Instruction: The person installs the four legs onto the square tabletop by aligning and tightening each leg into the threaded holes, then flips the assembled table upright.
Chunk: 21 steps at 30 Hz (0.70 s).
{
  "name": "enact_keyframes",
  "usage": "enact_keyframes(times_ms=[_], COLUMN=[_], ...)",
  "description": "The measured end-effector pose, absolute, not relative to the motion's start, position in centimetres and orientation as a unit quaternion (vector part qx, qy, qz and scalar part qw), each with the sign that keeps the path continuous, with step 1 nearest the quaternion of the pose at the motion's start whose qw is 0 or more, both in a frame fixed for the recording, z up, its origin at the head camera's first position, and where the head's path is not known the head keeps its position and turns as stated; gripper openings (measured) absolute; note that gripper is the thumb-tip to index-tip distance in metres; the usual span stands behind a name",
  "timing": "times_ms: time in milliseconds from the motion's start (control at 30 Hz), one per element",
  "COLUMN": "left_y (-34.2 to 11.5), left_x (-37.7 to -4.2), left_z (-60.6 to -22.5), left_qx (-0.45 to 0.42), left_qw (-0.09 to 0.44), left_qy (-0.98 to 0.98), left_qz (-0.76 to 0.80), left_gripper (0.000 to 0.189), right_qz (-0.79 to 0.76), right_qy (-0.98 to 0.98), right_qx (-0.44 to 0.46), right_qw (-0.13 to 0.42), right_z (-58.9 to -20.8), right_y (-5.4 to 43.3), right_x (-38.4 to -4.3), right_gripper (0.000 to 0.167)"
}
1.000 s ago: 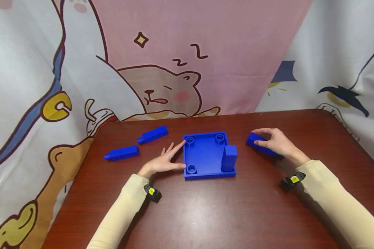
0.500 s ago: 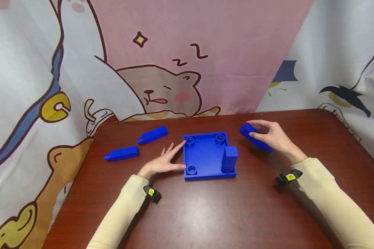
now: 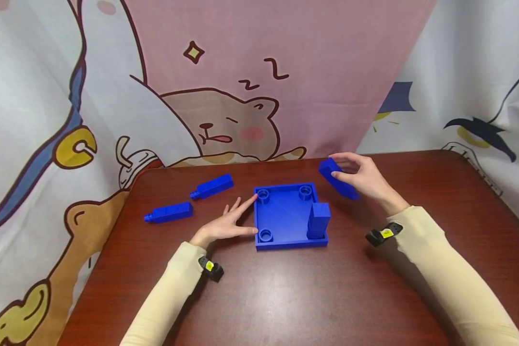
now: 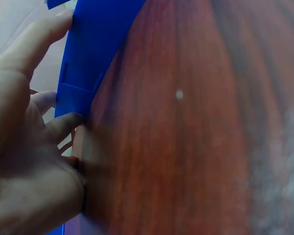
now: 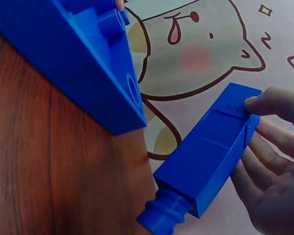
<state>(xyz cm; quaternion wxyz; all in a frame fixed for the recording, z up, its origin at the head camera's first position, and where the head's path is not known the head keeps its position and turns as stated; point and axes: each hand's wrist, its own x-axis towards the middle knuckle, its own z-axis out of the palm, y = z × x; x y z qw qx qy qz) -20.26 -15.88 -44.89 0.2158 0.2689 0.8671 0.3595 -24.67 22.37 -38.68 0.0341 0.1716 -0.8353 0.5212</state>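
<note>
A square blue tabletop-like tray [image 3: 285, 214] with a raised rim lies on the table. Round sockets show in three of its corners, and a blue square leg [image 3: 318, 221] stands upright in the near right corner. My left hand [image 3: 225, 227] rests against the tray's left side, thumb and forefinger spread along it. To the tray's right, my right hand [image 3: 365, 179] pinches another blue leg [image 5: 208, 152] near its plain end, between thumb and fingers. That leg is tilted above the table, and its threaded end [image 5: 164, 210] points down in the right wrist view.
Two more blue legs lie on the table to the left: one farther back [image 3: 214, 186], the other nearer [image 3: 170, 212], both with threaded ends pointing left. A cartoon-printed curtain [image 3: 320, 81] hangs behind the brown wooden table [image 3: 281, 293].
My right hand has lifted the leg off the table and moved it left and away from me, tilting it more steeply. My left hand and the tray have stayed in place.
</note>
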Motion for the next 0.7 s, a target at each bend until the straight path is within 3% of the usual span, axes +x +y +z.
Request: enact_keyframes(times_ms=[700], left_y=[-16.0], left_x=[-20.4], left_z=[-45.0], left_qx=[0.274], left_qw=[0.21], left_qy=[0.864], left_qz=[0.368], left_gripper=[0.092], right_qz=[0.622], right_qy=[-0.748], right_qx=[0.228], right_qw=[0.045], right_z=[-37.5], right_y=[17.9], right_x=[-26.3], right_gripper=[0.041])
